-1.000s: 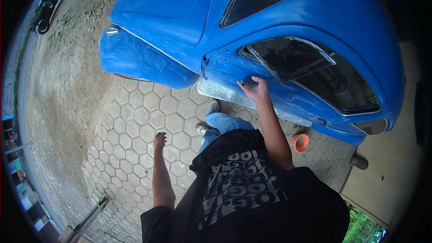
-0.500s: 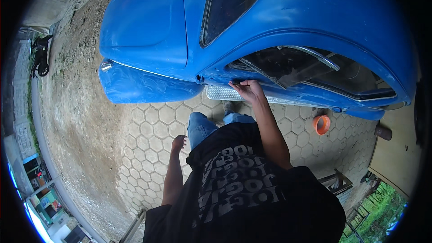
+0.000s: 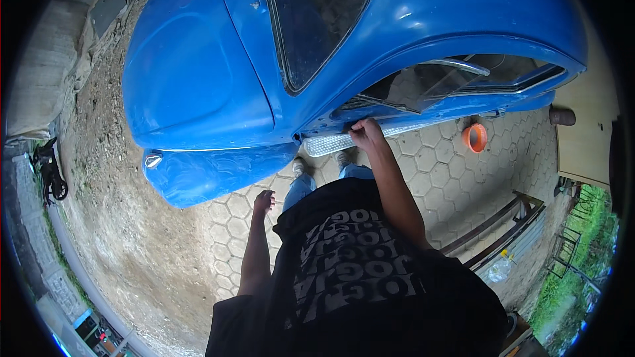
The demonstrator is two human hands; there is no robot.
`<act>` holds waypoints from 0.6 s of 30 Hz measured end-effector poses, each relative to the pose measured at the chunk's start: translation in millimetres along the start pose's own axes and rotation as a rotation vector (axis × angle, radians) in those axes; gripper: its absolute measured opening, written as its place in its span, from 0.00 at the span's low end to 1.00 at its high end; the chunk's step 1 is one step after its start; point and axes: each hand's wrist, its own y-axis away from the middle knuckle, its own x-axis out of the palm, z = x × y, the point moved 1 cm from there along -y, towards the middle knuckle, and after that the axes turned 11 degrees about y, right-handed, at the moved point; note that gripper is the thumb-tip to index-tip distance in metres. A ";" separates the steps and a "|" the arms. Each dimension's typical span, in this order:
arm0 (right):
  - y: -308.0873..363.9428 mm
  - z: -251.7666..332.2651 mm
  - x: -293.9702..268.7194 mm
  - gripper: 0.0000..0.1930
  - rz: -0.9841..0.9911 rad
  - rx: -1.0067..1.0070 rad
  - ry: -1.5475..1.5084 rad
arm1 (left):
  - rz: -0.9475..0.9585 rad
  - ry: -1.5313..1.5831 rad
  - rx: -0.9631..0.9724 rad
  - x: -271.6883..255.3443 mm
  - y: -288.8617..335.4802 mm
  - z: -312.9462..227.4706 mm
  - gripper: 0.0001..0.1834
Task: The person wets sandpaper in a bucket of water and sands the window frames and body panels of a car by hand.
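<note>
A blue car (image 3: 192,86) with a rounded hood and fenders stands in front of me, its side toward me. My right hand (image 3: 367,133) is closed beside the lower part of the car door, just above the light ribbed running board (image 3: 329,145). What its fingers hold, if anything, is hidden. Above that hand is the side window (image 3: 423,87), with a slanted frame bar and a silver trim piece. My left hand (image 3: 264,203) hangs free over the paving, fingers loosely bent and apart, touching nothing. Hazy pale smears mark the front fender (image 3: 221,173).
An orange bucket (image 3: 474,138) stands on the hexagonal paving (image 3: 426,178) to the right. Behind it are a dark metal frame (image 3: 493,225) and a clear plastic bottle with a yellow cap (image 3: 501,268). Bare dirt (image 3: 145,238) lies left, with a parked motorcycle (image 3: 49,170) farther off.
My view has turned, so the car appears tilted and the metal frame and bottle show more. My right hand has gone from outstretched pinching fingers at the door to a closed, curled shape.
</note>
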 end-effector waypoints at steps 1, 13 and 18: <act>-18.0 -13.3 -11.3 0.21 -0.105 -0.033 0.027 | 0.033 0.014 -0.039 -6.4 -4.7 -6.3 0.15; -0.9 -63.6 14.4 0.39 -0.378 -0.367 0.459 | 0.272 -0.674 0.241 -74.6 -78.6 10.5 0.14; -10.6 -100.6 51.1 0.39 -0.558 -0.546 0.721 | 0.414 -1.215 0.781 -98.7 -113.1 13.3 0.13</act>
